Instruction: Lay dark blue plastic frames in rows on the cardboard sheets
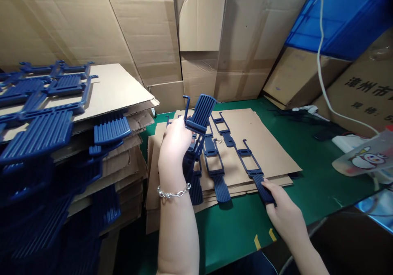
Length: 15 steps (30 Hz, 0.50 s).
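Laying these dark blue plastic parts out in rows on a cardboard sheet that sits on the green desk. My left hand is wrapped tight around a small bunch of them, held upright above the sheet's left side, ribbed paddle end pointing up. My right hand is down at the near edge of the sheet, fingers pinched on the ribbed end of the rightmost piece, which lies flat with its little hook pointing away from me.

I'd say I'm mid-row: a few already lie side by side and this one is just getting squared up. Next move probably calls for peeling a single piece off the bunch without the hooks snagging each other, then setting it parallel to its neighbours.

The parts are stiff moulded plastic, matte, long and skinny with open rectangular frames in the middle and a grooved flat paddle at one end. The cardboard is plain corrugated brown, several sheets stacked. On my left there's a tall stack of more sheets with the same blue parts sandwiched between layers
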Available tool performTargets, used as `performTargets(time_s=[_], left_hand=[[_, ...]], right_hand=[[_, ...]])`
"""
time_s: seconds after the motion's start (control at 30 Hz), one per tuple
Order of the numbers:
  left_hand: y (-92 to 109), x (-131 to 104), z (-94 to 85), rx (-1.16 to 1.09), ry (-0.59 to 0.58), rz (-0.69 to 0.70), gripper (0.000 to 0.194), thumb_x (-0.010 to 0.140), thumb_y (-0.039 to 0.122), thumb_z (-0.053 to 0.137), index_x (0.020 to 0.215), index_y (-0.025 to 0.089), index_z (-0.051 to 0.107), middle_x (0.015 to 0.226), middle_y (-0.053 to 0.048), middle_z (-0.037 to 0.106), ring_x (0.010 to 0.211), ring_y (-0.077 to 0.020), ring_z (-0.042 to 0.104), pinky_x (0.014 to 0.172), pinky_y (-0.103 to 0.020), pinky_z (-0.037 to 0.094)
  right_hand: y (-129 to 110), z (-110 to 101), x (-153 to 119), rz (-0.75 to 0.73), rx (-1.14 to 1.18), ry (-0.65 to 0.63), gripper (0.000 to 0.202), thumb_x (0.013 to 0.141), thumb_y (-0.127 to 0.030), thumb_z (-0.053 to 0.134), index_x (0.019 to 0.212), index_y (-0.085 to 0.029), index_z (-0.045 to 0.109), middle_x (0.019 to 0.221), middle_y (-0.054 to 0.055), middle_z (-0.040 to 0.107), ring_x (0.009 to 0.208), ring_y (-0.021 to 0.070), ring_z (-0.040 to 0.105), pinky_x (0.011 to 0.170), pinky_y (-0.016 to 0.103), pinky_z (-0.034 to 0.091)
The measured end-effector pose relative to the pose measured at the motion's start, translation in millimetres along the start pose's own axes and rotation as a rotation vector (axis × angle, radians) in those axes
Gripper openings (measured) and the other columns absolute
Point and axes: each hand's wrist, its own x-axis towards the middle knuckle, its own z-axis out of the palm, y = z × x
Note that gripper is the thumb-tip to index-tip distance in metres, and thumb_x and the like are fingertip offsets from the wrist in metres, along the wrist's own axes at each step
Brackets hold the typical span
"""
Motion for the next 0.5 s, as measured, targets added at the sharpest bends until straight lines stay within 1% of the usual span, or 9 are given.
performTargets(time_s=[0.07, 0.1, 0.2, 0.27, 0.33, 0.43, 0.5], left_hand=[[2, 0, 0.3, -0.009, 0.011, -0.001, 0.040, 0.073, 0.015, 0.037, 0.106, 0.030, 0.057, 0.087, 0.000, 0.063, 0.057, -0.0106, 0.060, 0.054, -0.019, 0.048], [2, 0, 0.3, -0.016, 0.016, 0.003, 0.042, 0.073, 0.015, 0.037, 0.106, 0.031, 0.056, 0.087, 0.001, 0.064, 0.056, -0.0100, 0.060, 0.053, -0.019, 0.047], [0, 0, 0.0, -0.018, 0.033, 0.021, 0.046, 0.073, 0.012, 0.036, 0.107, 0.037, 0.056, 0.088, 0.004, 0.064, 0.054, -0.0089, 0.060, 0.054, -0.019, 0.048], [-2, 0, -0.2, -0.015, 0.040, 0.027, 0.046, 0.074, 0.013, 0.036, 0.108, 0.038, 0.055, 0.089, 0.004, 0.064, 0.054, -0.0090, 0.060, 0.055, -0.020, 0.048], [-3, 0, -0.1, 0.008, 0.047, 0.038, 0.044, 0.075, 0.016, 0.037, 0.109, 0.037, 0.055, 0.085, 0.003, 0.064, 0.055, -0.0100, 0.059, 0.056, -0.022, 0.047], [0, 1, 1.4, 0.098, 0.047, 0.109, 0.044, 0.073, 0.016, 0.040, 0.110, 0.034, 0.056, 0.080, 0.001, 0.064, 0.065, -0.0131, 0.061, 0.060, -0.022, 0.046], [3, 1, 4.1, 0.162, 0.039, 0.180, 0.045, 0.072, 0.013, 0.040, 0.108, 0.032, 0.059, 0.084, 0.000, 0.065, 0.076, -0.0149, 0.061, 0.065, -0.023, 0.046]], right_hand=[[-6, -1, 2, -0.036, -0.044, -0.011, 0.047, 0.077, -0.007, 0.035, 0.118, -0.022, 0.052, 0.117, -0.002, 0.056, 0.098, 0.0128, 0.057, 0.074, 0.021, 0.051], [-9, -1, 2, -0.054, -0.067, -0.010, 0.048, 0.077, -0.007, 0.035, 0.119, -0.023, 0.053, 0.119, -0.002, 0.055, 0.097, 0.0125, 0.058, 0.073, 0.021, 0.051], [-16, 1, 3, -0.110, -0.107, 0.012, 0.044, 0.079, -0.008, 0.036, 0.114, -0.020, 0.059, 0.119, 0.000, 0.055, 0.095, 0.0142, 0.058, 0.075, 0.023, 0.050], [-19, 4, 2, -0.134, -0.108, 0.023, 0.043, 0.080, -0.008, 0.035, 0.113, -0.017, 0.060, 0.119, 0.002, 0.055, 0.096, 0.0154, 0.057, 0.077, 0.025, 0.050], [-20, 6, 1, -0.176, -0.101, 0.013, 0.044, 0.080, -0.007, 0.033, 0.114, -0.017, 0.060, 0.121, 0.002, 0.053, 0.100, 0.0159, 0.055, 0.081, 0.028, 0.049], [-21, 7, 1, -0.241, -0.107, -0.032, 0.047, 0.080, -0.005, 0.032, 0.116, -0.019, 0.058, 0.124, 0.000, 0.050, 0.105, 0.0159, 0.053, 0.088, 0.034, 0.046], [-22, 7, 1, -0.248, -0.120, -0.058, 0.049, 0.080, -0.005, 0.031, 0.119, -0.020, 0.056, 0.126, -0.001, 0.049, 0.107, 0.0159, 0.052, 0.090, 0.037, 0.045]])
